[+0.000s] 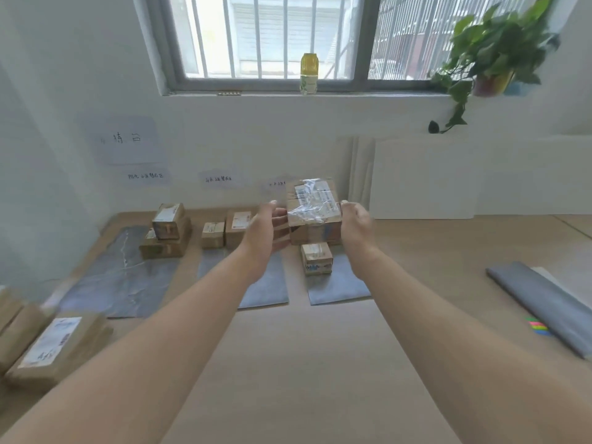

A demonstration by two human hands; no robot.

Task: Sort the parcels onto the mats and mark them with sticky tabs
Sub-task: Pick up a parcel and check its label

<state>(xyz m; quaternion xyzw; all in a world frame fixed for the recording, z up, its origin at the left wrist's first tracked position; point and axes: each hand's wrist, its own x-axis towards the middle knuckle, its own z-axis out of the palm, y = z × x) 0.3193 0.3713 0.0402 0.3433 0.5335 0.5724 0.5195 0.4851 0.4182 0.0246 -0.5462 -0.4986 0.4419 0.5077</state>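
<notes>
The left hand (pixel 264 227) lays straight fingers (pixel 281 215) against the left side of a taped parcel (pixel 315 219), while the right hand (pixel 355 225) curls round its right edge; its barcode label (pixel 302 194) is too blurred to read. Below the parcel a smaller box (pixel 316 258) sits on a grey mat (pixel 339 288) on the brown surface (pixel 304 363). Behind the parcel, illegible handwritten signs (pixel 144 176) hang on the white wall (pixel 288 139) under a barred window (pixel 272 36).
</notes>
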